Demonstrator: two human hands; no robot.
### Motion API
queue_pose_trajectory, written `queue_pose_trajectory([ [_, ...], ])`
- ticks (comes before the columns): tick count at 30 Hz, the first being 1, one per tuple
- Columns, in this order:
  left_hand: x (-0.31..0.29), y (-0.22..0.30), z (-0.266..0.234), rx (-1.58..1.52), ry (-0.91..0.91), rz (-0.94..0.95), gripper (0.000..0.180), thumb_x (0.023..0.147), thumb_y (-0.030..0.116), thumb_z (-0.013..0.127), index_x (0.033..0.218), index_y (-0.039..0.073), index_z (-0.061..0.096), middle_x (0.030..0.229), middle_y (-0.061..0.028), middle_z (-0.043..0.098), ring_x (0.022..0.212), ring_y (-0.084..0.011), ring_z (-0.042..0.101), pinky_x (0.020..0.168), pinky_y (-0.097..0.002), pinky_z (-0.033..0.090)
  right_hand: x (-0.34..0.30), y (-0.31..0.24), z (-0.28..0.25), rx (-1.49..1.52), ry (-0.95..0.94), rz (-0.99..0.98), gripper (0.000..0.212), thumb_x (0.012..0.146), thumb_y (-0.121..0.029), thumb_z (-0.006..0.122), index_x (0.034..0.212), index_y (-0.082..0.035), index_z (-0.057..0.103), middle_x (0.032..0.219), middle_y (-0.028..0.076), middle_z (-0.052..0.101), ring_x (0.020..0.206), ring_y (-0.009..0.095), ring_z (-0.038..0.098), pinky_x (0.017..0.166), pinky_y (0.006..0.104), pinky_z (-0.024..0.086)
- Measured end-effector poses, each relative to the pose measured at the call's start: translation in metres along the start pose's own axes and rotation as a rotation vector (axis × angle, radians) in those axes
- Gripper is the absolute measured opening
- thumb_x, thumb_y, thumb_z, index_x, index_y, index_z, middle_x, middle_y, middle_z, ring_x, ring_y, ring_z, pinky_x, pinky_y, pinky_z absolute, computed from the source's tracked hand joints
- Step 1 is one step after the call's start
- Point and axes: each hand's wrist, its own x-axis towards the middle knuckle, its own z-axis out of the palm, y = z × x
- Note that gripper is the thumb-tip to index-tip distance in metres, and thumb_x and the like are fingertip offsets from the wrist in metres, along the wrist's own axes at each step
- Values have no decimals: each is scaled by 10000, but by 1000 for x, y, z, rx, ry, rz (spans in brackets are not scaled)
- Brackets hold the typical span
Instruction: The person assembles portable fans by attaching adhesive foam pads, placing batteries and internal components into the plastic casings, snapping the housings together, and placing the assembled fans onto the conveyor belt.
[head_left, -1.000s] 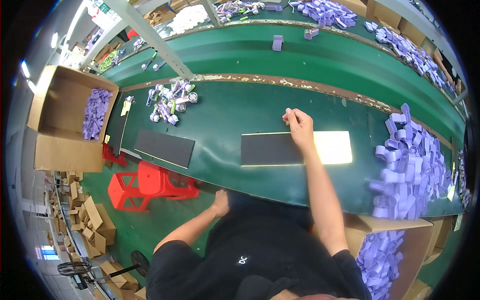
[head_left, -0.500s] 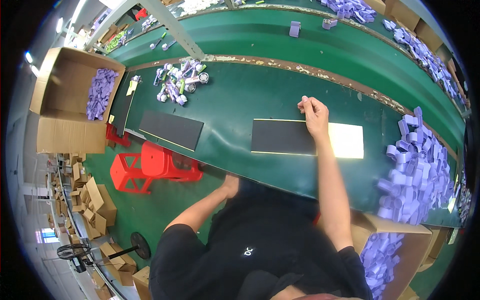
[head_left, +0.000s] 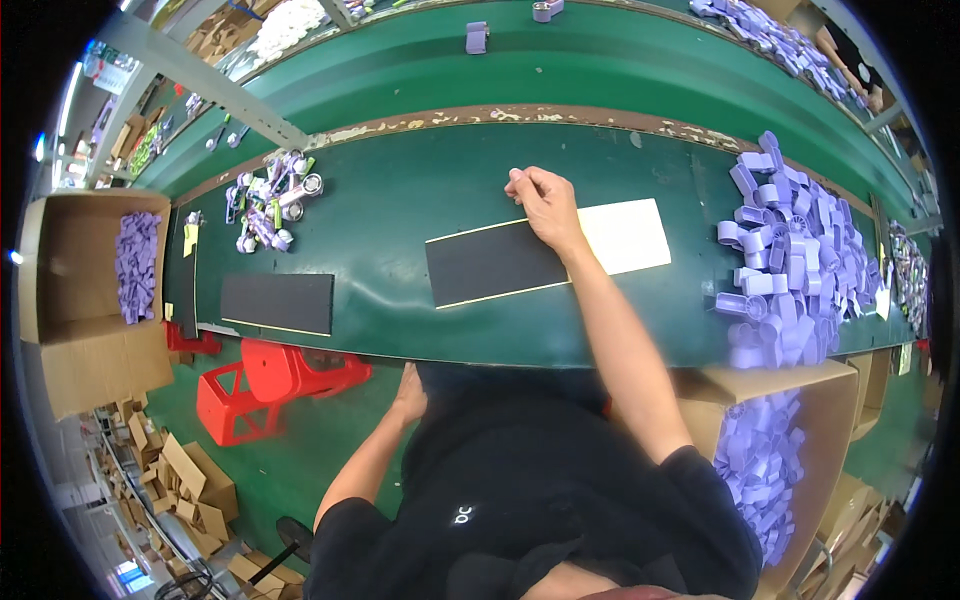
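Note:
My right hand [head_left: 548, 208] rests over the far edge of a black mat [head_left: 495, 262], its fingers curled in toward the thumb and nothing showing between them. Beside that wrist, a pale yellow-white sheet [head_left: 630, 235] covers the mat's right end. My left hand [head_left: 411, 394] is low beside my body at the table's near edge, and its fingers are mostly hidden. A heap of purple plastic parts [head_left: 800, 250] lies to the right. Far left of my right hand sits a smaller pile of purple, white and green assembled pieces [head_left: 270, 205].
A second black mat [head_left: 277, 301] lies on the green table [head_left: 400, 210]. Cardboard boxes of purple parts stand at the left [head_left: 60, 270] and lower right [head_left: 835, 430]. Red stools [head_left: 275, 372] stand by the near edge. Beyond the brown ledge [head_left: 450, 122] runs a green surface with purple parts.
The whole view has turned, shifting the table and piles leftward in the picture. My right hand keeps its curled shape over the mat, and my left hand stays low by the table edge.

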Motion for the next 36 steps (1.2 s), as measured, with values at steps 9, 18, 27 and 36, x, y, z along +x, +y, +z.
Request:
queue_pose_trajectory([
  [9, -11, 20, -52, 125, -422, -283, 435, 967, 250, 603, 1303, -25, 633, 1371, -256, 603, 1294, -426, 546, 1127, -493, 412, 4, -18, -14, 112, -8, -4, 352, 1049, -290, 640, 864, -3, 725, 818, 33, 708, 734, 89, 617, 708, 270, 506],
  [18, 80, 195, -179, 6, -327, 99, 372, 984, 142, 647, 1311, -36, 624, 1259, -234, 662, 1202, -404, 631, 1033, -452, 501, -25, -188, -91, 344, 64, -699, 477, 1121, -317, 448, 1132, 106, 668, 1061, 202, 722, 885, 188, 674, 854, 318, 546],
  [27, 152, 238, -212, -151, -59, 335, 307, 927, 7, 644, 1230, -31, 675, 1181, -187, 704, 1106, -355, 674, 970, -412, 519, -64, -235, -113, 191, 166, -836, 608, 1093, -411, 447, 1223, 170, 571, 1133, 290, 664, 907, 257, 646, 851, 387, 546],
  [36, 165, 222, -220, -138, 372, 420, 415, 868, -68, 636, 1279, -11, 651, 1221, -188, 672, 1137, -317, 661, 935, -383, 545, -85, -248, -66, -92, 263, -773, 314, 927, -222, 717, 1092, 41, 672, 974, 172, 643, 795, 203, 623, 728, 318, 512],
])
